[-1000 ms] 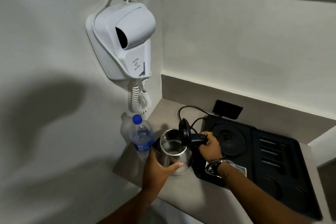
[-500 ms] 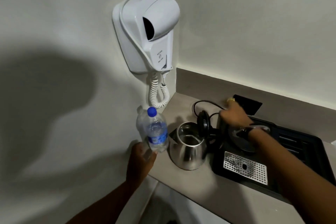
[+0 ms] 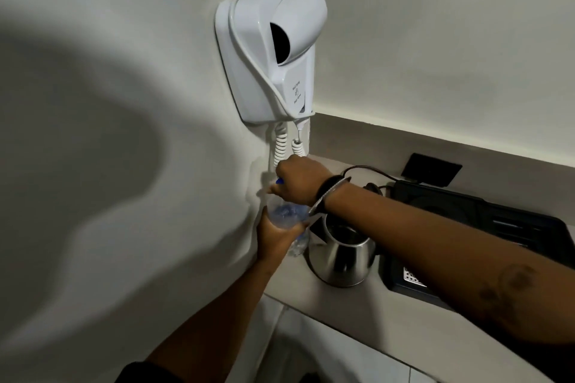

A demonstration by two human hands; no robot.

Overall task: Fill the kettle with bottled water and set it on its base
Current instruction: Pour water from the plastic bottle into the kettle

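Note:
A clear water bottle with a blue cap stands at the counter's left end against the wall. My left hand is wrapped around its body. My right hand is closed over the blue cap, whose edge just shows below my fingers. The steel kettle stands on the counter right beside the bottle, lid open, partly hidden under my right forearm. Its round base lies on the black tray to the right, dark and partly covered by my arm.
A white wall-mounted hair dryer hangs just above the bottle, its coiled cord dangling behind my right hand. A black power cable loops behind the kettle towards a dark wall socket. The counter edge runs diagonally below.
My right hand left the tray area and crossed left onto the bottle cap. My left hand closed around the bottle's body. The kettle has stayed in place.

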